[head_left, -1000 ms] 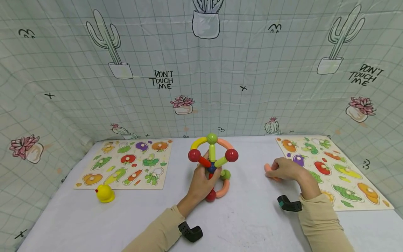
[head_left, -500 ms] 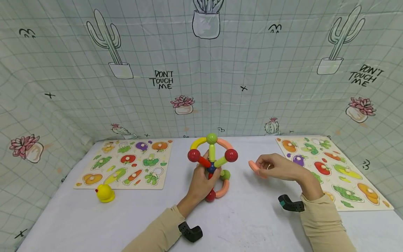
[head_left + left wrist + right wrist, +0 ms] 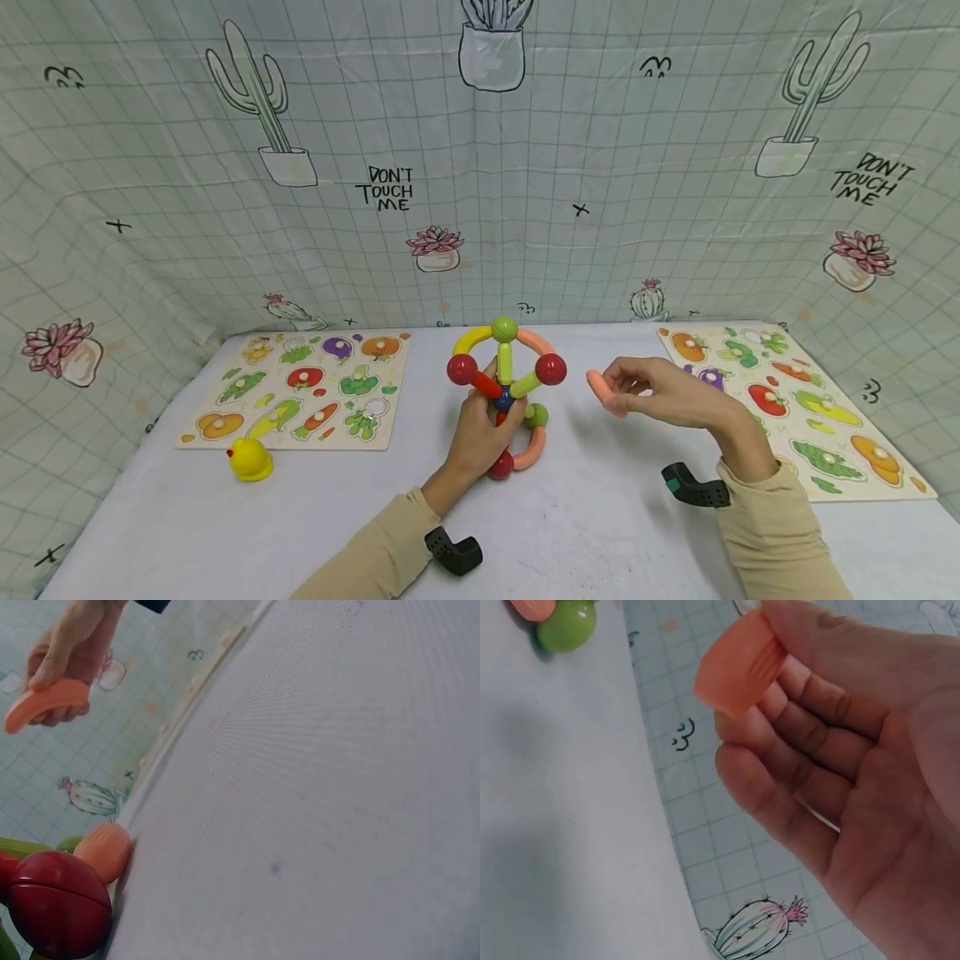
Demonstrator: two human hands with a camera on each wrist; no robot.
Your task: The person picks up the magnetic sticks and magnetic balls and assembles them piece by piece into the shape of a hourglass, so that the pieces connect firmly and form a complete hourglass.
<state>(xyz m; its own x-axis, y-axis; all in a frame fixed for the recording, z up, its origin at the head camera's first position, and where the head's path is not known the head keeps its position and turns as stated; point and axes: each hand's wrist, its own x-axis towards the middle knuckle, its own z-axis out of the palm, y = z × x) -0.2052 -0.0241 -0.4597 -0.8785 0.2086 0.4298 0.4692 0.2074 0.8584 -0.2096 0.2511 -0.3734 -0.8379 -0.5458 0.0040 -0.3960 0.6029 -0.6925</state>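
Note:
A model of coloured rods and balls (image 3: 506, 358) stands at the middle of the table, and my left hand (image 3: 480, 435) grips it near its blue centre ball (image 3: 504, 397). Red balls (image 3: 551, 368) and green balls (image 3: 505, 329) join straight rods and curved yellow and orange ones. To the right, my right hand (image 3: 660, 392) pinches a curved orange rod (image 3: 599, 387) between thumb and fingers, above the table and apart from the model. The right wrist view shows the ribbed end of that orange rod (image 3: 739, 664). In the left wrist view a red ball (image 3: 60, 904) is close by.
A yellow toy duck (image 3: 250, 460) sits at the left, by the corner of a vegetable puzzle board (image 3: 277, 392). Another vegetable puzzle board (image 3: 810, 417) lies at the right, near the right forearm. A patterned grid cloth (image 3: 540, 250) hangs behind the white table (image 3: 570, 533).
My right hand has lifted the curved orange rod from the table beside the right board and carried it left, towards the model. The left hand and the model have stayed in place.

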